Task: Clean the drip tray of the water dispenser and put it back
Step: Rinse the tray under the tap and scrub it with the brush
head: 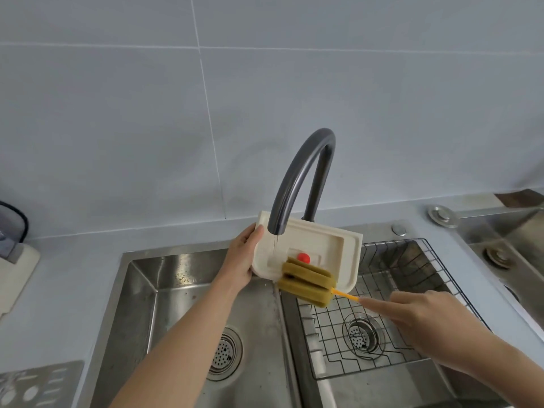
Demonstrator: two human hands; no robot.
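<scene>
A double steel sink (141, 278) lies below the dark curved faucet (306, 169), with a wire rack (412, 290) in the basin right of the spout. Directly under the spout, the cream drip tray (326, 245) is held tilted above the divider, a thin stream of water running onto it and a red float (303, 257) showing in its recess. The left hand (244, 260) grips the tray's left edge, fingers curled behind it. The right hand (424, 316), right of the faucet, pinches the yellow handle of a sponge brush (306, 279) pressed against the tray's lower edge.
</scene>
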